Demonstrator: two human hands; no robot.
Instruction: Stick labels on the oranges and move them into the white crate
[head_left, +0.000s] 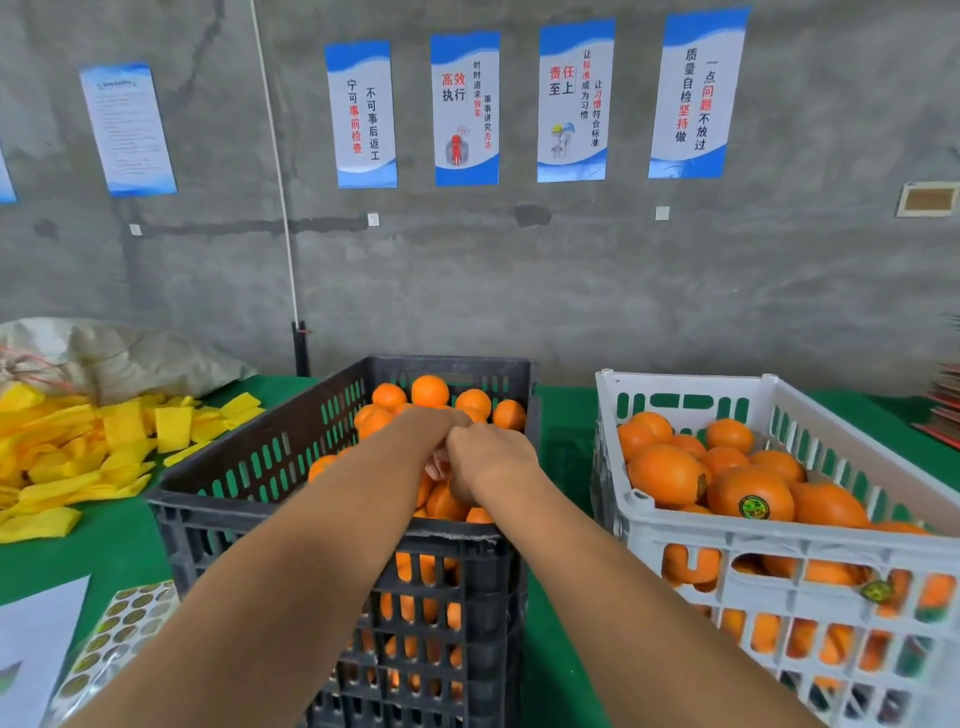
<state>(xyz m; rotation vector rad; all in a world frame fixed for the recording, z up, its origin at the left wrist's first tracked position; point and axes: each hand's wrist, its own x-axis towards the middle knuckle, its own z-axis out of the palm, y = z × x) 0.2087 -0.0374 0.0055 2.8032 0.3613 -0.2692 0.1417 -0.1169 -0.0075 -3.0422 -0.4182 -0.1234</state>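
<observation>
A black crate (322, 519) in the middle holds several unlabelled oranges (430, 389). Both of my arms reach into it. My left hand (428, 428) and my right hand (491, 462) meet above the pile, backs towards me, fingers curled down. My right hand curls round an orange (451, 503) at the top of the pile. My left hand's fingertips touch the right hand; what they hold is hidden. The white crate (779, 540) on the right holds several oranges, and one orange (750, 493) shows a round green label.
A sheet of round labels (122, 629) lies at the lower left beside a white paper (36, 639). Yellow foam sleeves (78, 447) are heaped at the left in front of a grey sack (130, 358). A concrete wall with posters stands behind the green table.
</observation>
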